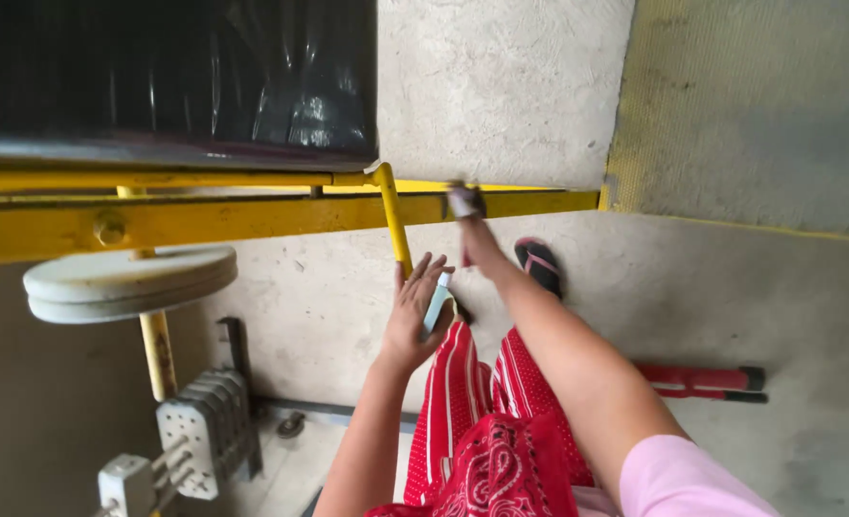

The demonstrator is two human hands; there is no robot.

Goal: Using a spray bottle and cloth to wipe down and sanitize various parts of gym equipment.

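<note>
**Loosely held: one hand on the rail, one barely gripping**

Presently my right hand is clenched on the yellow frame rail near its right end, fingers blurred. My left hand is half open, a small pale blue-white object resting against its fingers just beside the yellow upright tube. So slack a hold risks the object slipping to the concrete floor by my sandalled foot; knocking the tube could cause it.
</note>
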